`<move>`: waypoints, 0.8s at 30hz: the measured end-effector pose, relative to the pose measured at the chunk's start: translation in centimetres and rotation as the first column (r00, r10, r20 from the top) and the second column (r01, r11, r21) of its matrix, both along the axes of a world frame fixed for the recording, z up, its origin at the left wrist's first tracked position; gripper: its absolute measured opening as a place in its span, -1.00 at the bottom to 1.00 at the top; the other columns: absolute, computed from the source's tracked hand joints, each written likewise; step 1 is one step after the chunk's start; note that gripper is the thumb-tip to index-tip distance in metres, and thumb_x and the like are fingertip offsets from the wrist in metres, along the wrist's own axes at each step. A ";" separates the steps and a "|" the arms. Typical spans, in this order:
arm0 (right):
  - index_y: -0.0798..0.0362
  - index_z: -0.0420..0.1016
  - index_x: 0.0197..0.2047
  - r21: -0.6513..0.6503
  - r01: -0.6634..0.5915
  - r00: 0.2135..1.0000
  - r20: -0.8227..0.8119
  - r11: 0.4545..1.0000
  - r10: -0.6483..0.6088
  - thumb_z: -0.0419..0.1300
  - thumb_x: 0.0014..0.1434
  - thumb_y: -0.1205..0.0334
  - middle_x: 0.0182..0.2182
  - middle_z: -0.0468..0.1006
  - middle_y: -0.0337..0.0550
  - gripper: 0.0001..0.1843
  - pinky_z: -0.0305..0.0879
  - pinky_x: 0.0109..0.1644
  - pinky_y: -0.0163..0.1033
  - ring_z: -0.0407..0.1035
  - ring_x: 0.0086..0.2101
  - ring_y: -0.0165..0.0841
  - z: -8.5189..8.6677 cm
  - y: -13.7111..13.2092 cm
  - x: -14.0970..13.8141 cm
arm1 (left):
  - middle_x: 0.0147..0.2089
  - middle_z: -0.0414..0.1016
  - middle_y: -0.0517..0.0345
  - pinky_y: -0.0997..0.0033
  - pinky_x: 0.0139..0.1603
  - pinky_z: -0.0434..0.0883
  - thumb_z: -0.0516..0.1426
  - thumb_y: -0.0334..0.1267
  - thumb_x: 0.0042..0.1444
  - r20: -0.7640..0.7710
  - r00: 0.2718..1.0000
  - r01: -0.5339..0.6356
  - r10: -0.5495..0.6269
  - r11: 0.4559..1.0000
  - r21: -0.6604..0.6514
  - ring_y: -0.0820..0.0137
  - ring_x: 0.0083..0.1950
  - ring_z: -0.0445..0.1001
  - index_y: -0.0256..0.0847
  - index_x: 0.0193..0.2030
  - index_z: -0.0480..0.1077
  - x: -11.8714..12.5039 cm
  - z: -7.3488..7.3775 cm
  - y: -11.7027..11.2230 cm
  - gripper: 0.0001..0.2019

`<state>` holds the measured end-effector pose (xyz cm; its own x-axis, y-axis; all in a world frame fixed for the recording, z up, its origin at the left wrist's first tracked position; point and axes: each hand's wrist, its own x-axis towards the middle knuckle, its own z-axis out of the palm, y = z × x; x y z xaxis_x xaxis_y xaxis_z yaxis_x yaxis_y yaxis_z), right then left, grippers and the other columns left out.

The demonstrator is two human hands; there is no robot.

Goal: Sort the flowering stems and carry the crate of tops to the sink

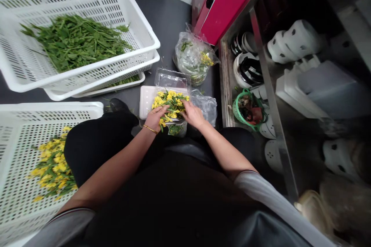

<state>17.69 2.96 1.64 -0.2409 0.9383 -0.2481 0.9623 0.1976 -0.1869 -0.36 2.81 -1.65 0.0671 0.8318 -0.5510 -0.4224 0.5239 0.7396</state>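
Between my two hands lies a bunch of yellow-flowered greens, over a white tray low in front of my knees. My left hand, with a gold bracelet at the wrist, is closed on the near left side of the bunch. From the right, my right hand has its fingers curled into the stems and leaves; its fingertips are partly hidden. Behind the tray is a clear plastic container. A clear plastic bag lies beside my right hand.
Stacked white crates at the left hold leafy greens. A nearer crate holds more yellow flowers. A filled plastic bag stands ahead. Metal shelving with bowls and a green basket borders the right.
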 end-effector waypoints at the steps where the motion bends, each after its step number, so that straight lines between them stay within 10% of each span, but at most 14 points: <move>1: 0.08 0.08 0.28 -0.022 0.048 0.999 0.021 0.999 -0.047 0.05 0.23 0.21 0.07 0.34 0.12 -0.43 0.30 -0.08 -0.16 0.38 -0.10 -0.17 -0.1 0.4 0.3 | -0.44 0.47 0.13 0.50 -0.51 0.22 0.33 -0.08 -0.25 -0.002 1.000 -0.003 0.003 1.000 -0.015 0.52 -0.49 0.29 -0.31 -0.32 0.52 -0.1 -0.1 0.1 -0.62; 5: 0.14 0.34 0.05 -0.138 0.174 0.937 -0.282 0.975 -0.207 0.09 0.20 0.18 -0.14 0.48 0.02 -0.63 0.33 -0.17 -0.21 0.43 -0.24 -0.28 0.0 0.8 0.7 | -0.54 0.42 0.16 0.54 -0.56 0.18 0.31 -0.09 -0.21 -0.055 0.973 0.226 -0.224 0.973 0.050 0.55 -0.55 0.25 -0.31 -0.43 0.51 -0.7 0.6 -0.1 -0.70; 10: 0.10 0.40 -0.28 -0.431 -0.016 0.584 -0.736 0.902 -0.342 0.14 0.14 0.02 -0.49 0.50 -0.24 -0.71 0.30 -0.43 -0.33 0.33 -0.55 -0.46 2.1 -1.9 0.1 | -0.51 0.47 0.10 0.54 -0.56 0.18 0.24 -0.07 -0.08 -0.022 0.747 0.659 -0.664 0.737 0.147 0.54 -0.57 0.27 -0.31 -0.35 0.53 -0.5 1.8 -1.5 -0.70; 15: 0.09 0.40 -0.39 -0.455 0.119 0.450 -0.767 0.882 -0.457 0.26 0.01 0.07 -0.58 0.44 -0.30 -0.74 0.25 -0.52 -0.38 0.27 -0.61 -0.50 2.9 -4.8 -0.1 | -0.54 0.45 0.10 0.52 -0.50 0.22 0.20 -0.13 -0.03 -0.240 0.711 0.702 -0.661 0.685 0.195 0.51 -0.54 0.29 -0.32 -0.47 0.50 0.3 2.2 -2.8 -0.75; 19: 0.10 0.36 -0.44 -0.726 0.088 0.106 -0.674 0.683 -0.731 0.32 -0.11 0.01 -0.68 0.34 -0.37 -0.65 0.18 -0.65 -0.41 0.18 -0.71 -0.54 1.3 -6.1 -0.8 | -0.50 0.47 0.13 0.49 -0.34 0.28 0.21 -0.19 -0.03 -0.434 0.692 0.722 -0.577 0.565 0.399 0.47 -0.44 0.35 -0.31 -0.49 0.50 0.2 3.0 -3.2 -0.81; 22: 0.12 0.37 -0.41 -0.826 0.064 -0.038 -0.563 0.560 -0.826 0.36 -0.19 0.02 -0.67 0.34 -0.38 -0.61 0.16 -0.67 -0.42 0.16 -0.71 -0.56 0.3 -6.6 -0.6 | -0.52 0.44 0.15 0.53 -0.45 0.26 0.23 -0.19 -0.06 -0.338 0.767 0.642 -0.546 0.668 0.377 0.50 -0.50 0.32 -0.31 -0.48 0.47 -0.4 3.2 -2.8 -0.81; 24: 0.12 0.41 -0.37 -0.822 0.108 0.049 -0.558 0.560 -0.828 0.33 -0.15 0.03 -0.63 0.39 -0.33 -0.63 0.19 -0.63 -0.41 0.21 -0.69 -0.55 0.2 -6.5 0.3 | -0.55 0.39 0.18 0.56 -0.55 0.20 0.21 -0.17 -0.04 -0.121 0.875 0.482 -0.468 0.825 0.295 0.55 -0.58 0.26 -0.31 -0.47 0.43 -1.0 3.1 -2.3 -0.80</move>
